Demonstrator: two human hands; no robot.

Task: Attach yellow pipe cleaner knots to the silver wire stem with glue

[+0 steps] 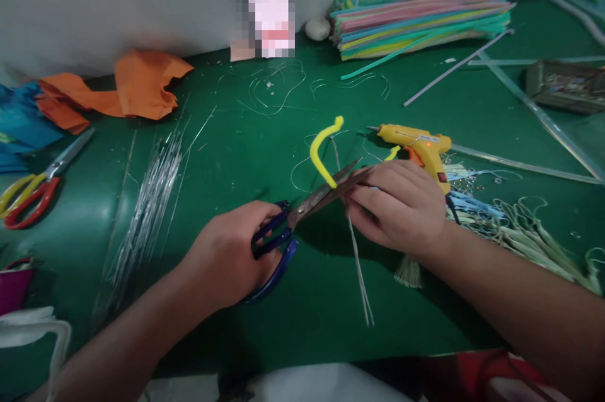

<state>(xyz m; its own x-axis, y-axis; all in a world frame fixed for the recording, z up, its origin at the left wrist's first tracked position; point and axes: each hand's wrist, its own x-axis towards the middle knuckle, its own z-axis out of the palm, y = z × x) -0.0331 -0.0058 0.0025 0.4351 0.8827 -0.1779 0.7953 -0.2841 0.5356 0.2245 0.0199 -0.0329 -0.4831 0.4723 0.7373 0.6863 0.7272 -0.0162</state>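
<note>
My left hand [231, 251] is closed around the blue handles of a pair of scissors [309, 203]. Their blades point up and right, parted a little, and reach my right hand [401, 200]. A yellow pipe cleaner [319, 153], bent in a curve, stands up beside the blades; its lower end meets them. Pinched in my right hand are thin wires [358, 263], which hang down below the fingers. A second yellow fuzzy end shows above that hand, and I cannot tell whether it belongs to the same piece. A pale tassel [409, 271] lies under my right wrist.
A yellow glue gun [420, 147] lies just behind my right hand. Coloured pipe cleaners [420, 21] are bundled at the back. Wires [151, 213] and red-yellow-handled scissors [47, 181] lie left, near orange paper [146, 84]. Tassels [534, 238] sit right, below a small box [567, 84].
</note>
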